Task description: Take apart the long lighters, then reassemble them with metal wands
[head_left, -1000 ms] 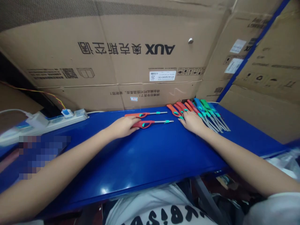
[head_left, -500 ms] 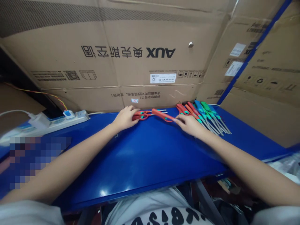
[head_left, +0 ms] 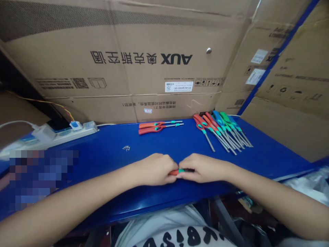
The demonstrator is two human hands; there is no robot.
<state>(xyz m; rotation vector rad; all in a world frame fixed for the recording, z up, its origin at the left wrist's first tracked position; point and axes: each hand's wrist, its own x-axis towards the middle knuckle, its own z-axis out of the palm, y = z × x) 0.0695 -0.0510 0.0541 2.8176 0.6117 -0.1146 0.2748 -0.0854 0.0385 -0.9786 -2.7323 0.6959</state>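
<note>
Between my two hands, near the front of the blue table [head_left: 144, 192], is a red lighter [head_left: 174, 172] with a long metal tube and a green collar. My left hand [head_left: 156, 169] wraps round its red handle, which is mostly hidden. My right hand [head_left: 203, 168] closes on the other end, by the green collar. Two more long-necked lighters, an orange-red one [head_left: 147, 125] and a red one [head_left: 147, 130], lie side by side behind my hands. A row of red, blue and green lighters [head_left: 223, 128] lies fanned at the back right, tubes toward me.
A large cardboard panel [head_left: 144, 80] stands along the back edge, and another [head_left: 288, 113] closes the right side. On the left lies a white power strip [head_left: 64, 137] with plugs and cables. Small pale bits [head_left: 126, 148] lie left of my hands.
My left hand has left the two lighters at the back. Both hands have come toward me and together; the red lighter, earlier only in my right hand, is now in both.
</note>
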